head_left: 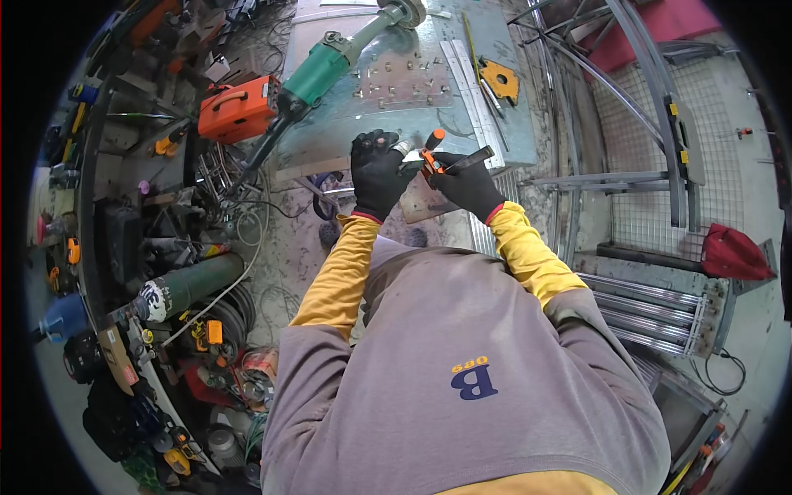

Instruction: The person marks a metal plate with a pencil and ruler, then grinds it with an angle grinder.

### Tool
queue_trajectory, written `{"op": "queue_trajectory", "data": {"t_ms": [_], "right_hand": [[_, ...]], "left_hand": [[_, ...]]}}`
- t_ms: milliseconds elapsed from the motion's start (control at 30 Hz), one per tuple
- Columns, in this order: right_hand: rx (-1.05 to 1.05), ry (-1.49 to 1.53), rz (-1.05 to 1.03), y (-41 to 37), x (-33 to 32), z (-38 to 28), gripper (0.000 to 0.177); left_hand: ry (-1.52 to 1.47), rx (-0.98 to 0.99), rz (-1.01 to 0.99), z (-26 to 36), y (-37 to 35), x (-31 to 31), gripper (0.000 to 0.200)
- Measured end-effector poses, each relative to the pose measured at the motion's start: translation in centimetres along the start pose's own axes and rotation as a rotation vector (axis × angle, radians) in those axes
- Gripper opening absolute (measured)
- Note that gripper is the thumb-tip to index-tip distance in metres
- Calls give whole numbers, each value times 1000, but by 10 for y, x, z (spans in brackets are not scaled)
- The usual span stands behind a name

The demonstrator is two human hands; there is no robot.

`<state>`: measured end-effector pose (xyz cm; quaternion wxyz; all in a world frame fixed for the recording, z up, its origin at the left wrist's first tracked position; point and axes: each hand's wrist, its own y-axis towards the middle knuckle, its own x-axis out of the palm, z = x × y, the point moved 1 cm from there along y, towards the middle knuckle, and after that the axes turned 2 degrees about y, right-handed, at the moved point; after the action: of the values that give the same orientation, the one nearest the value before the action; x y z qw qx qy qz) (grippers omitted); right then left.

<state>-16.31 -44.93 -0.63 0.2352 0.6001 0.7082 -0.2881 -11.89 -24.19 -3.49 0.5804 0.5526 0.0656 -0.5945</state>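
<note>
The person stands over a steel bench [495,33] whose grey plate is scuffed and dusty, both hands in black knitted gloves with bright yellow sleeves running back into a soft grey shirt. The right hand [467,183] is closed around an orange-and-black hand tool [436,157]. The tool has a rounded orange grip end poking up above the fingers and a slim, flat black bar jutting out to the right, and it looks hard and plastic-coated against the matte glove. It is held in the air just above the near edge of the bench, between the two hands. The left hand [375,169] is curled narrow, its fingertips pinching a small silvery metal piece [403,148] that meets the tool's left side; how the two join I cannot tell. Further up the bench lies a long green angle grinder [326,64] with a black handle and a grey disc end. Beside it a scatter of small bright metal bits [396,81] sits on a rusty brown plate. An arrow-shaped yellow magnetic square [500,80] lies flat near some thin steel strips. Off the bench to the left is a boxy orange case [238,109]. Lower down, a dark green gas cylinder [198,283] lies among tangled cables. To the right there is a curved steel frame with fine wire mesh [643,132], and a crumpled red cloth [730,252].
</note>
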Motion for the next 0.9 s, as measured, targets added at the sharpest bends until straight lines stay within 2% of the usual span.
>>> {"op": "queue_trajectory", "data": {"t_ms": [233, 367, 433, 567, 633, 767, 833, 900], "right_hand": [[2, -41, 38, -5, 4, -17, 46], [-70, 50, 53, 2, 8, 7, 45], [-3, -73, -25, 2, -1, 3, 45], [61, -130, 12, -3, -1, 0, 42], [-27, 5, 70, -5, -2, 0, 43], [-72, -68, 70, -4, -4, -3, 45], [61, -85, 19, -5, -8, -7, 42], [51, -47, 34, -3, -1, 4, 41]], "left_hand": [[-4, 3, 47, -5, 1, 7, 43], [-1, 7, 13, -2, 7, 1, 43], [-16, 13, 15, -2, 8, 1, 41], [-2, -17, 62, 4, 5, 4, 38], [-2, -40, 72, 8, 4, 5, 37], [13, -52, 117, 11, 8, 4, 37], [-2, -73, 92, 10, 7, 2, 38], [14, -16, 90, 8, 9, 0, 39]]}}
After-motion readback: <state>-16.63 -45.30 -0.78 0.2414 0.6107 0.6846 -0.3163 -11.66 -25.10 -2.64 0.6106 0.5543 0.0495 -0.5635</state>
